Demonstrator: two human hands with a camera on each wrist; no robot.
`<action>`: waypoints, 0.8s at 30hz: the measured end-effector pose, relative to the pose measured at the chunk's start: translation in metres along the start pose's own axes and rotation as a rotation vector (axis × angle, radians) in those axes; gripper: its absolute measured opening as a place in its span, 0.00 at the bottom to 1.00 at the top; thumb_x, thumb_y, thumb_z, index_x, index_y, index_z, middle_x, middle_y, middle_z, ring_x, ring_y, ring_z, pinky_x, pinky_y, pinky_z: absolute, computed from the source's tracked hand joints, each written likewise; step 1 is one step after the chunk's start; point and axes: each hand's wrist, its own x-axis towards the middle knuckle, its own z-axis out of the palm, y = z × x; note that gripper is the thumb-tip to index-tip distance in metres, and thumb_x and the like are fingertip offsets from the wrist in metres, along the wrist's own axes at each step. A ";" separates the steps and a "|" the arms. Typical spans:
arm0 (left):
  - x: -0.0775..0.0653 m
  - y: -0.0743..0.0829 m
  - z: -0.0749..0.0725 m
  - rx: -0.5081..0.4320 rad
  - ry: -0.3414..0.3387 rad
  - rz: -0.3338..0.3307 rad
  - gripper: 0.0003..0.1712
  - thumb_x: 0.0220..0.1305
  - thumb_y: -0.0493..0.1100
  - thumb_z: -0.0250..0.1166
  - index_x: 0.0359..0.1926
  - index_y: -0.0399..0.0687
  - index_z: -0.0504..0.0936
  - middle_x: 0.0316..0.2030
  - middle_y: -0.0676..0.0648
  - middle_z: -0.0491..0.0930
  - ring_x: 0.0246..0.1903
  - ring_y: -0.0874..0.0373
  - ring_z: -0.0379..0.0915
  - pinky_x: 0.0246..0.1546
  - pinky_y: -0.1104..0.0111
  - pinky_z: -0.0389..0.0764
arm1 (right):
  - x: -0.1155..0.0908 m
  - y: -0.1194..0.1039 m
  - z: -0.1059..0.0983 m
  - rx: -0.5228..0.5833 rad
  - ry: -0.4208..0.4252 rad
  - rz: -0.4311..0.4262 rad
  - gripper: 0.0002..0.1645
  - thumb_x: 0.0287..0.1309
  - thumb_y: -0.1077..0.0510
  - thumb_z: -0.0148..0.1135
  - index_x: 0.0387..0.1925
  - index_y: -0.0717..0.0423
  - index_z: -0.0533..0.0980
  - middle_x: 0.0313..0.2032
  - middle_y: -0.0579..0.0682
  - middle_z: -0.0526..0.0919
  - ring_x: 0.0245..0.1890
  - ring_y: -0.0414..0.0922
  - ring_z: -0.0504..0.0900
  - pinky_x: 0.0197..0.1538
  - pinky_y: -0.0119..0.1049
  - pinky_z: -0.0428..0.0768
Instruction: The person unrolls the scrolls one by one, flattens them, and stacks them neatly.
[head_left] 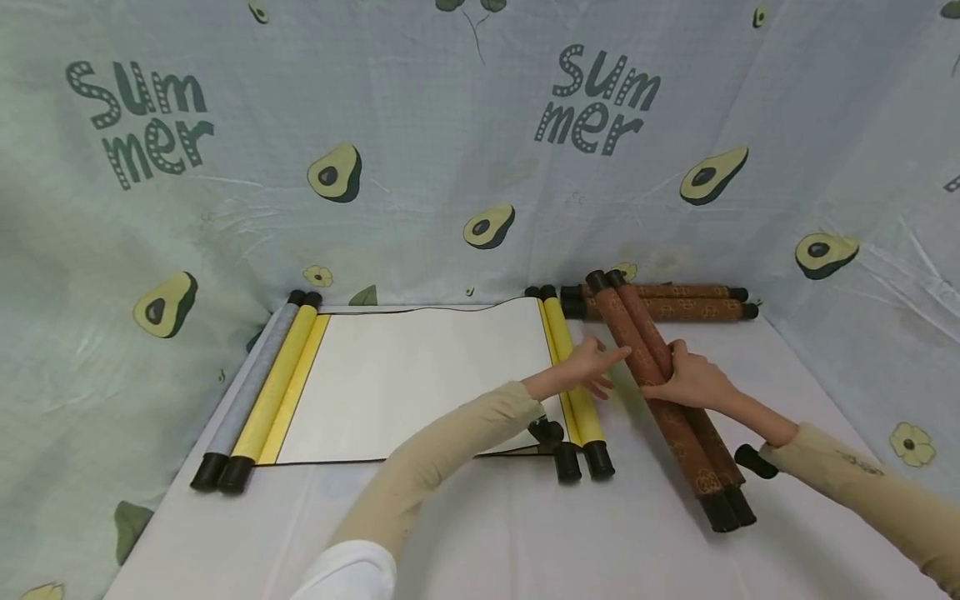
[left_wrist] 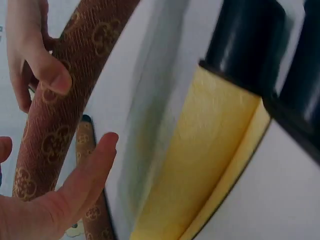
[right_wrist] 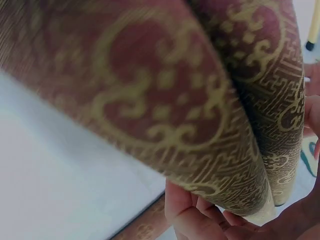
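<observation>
A brown scroll (head_left: 686,442) with gold patterning and black end knobs, rolled from both ends into two parallel rolls, slants above the right of the table. My right hand (head_left: 697,380) grips it near the middle, thumb laid across the rolls. To its left, my left hand (head_left: 587,365) reaches out with fingers extended; its fingertip is at the scroll's edge, and I cannot tell whether it touches. In the left wrist view the patterned roll (left_wrist: 60,140) passes close to the left hand (left_wrist: 55,210). Under the left forearm lies a spread yellow-edged scroll (head_left: 420,375) with a blank white sheet.
Another brown rolled scroll (head_left: 660,310) lies along the back wall. A grey roll (head_left: 255,379) lines the left side of the spread scroll. Beside the right forearm, a black knob (head_left: 756,461) shows. Avocado-printed cloth (head_left: 420,125) forms the walls.
</observation>
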 end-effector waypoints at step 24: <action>-0.012 -0.005 -0.010 -0.351 -0.008 -0.091 0.28 0.62 0.43 0.55 0.59 0.41 0.55 0.47 0.36 0.72 0.45 0.37 0.73 0.43 0.53 0.76 | 0.002 -0.016 0.000 0.389 -0.213 -0.020 0.55 0.49 0.36 0.58 0.61 0.70 0.44 0.46 0.69 0.68 0.33 0.48 0.78 0.26 0.39 0.79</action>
